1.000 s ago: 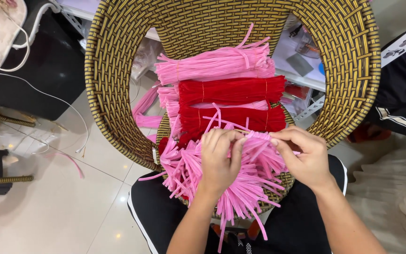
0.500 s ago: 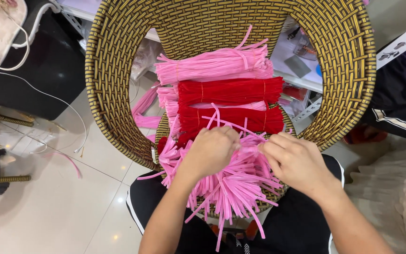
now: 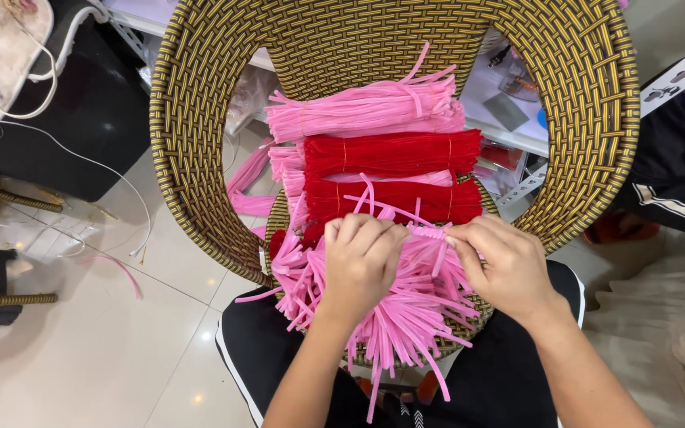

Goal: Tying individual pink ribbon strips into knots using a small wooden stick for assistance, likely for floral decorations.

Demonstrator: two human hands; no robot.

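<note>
A loose heap of pink pipe cleaners (image 3: 406, 317) lies on the seat of a woven chair in front of me. My left hand (image 3: 362, 265) rests curled on top of the heap, fingers closed around some stems. My right hand (image 3: 501, 265) pinches one pink stem (image 3: 430, 232) stretched between both hands. Behind the heap lie tied bundles: pink (image 3: 366, 111) at the top, then two red ones (image 3: 394, 154), stacked against the chair back.
The yellow-and-brown wicker chair back (image 3: 200, 143) arcs around the bundles. A white cable (image 3: 81, 158) and a stray pink stem (image 3: 120, 269) lie on the tiled floor at left. Another person's dark trouser leg (image 3: 675, 190) is at right. A metal shelf stands behind.
Both hands shifted slightly on the heap; the right hand moved inward and now pinches a single stem pulled toward the left hand.
</note>
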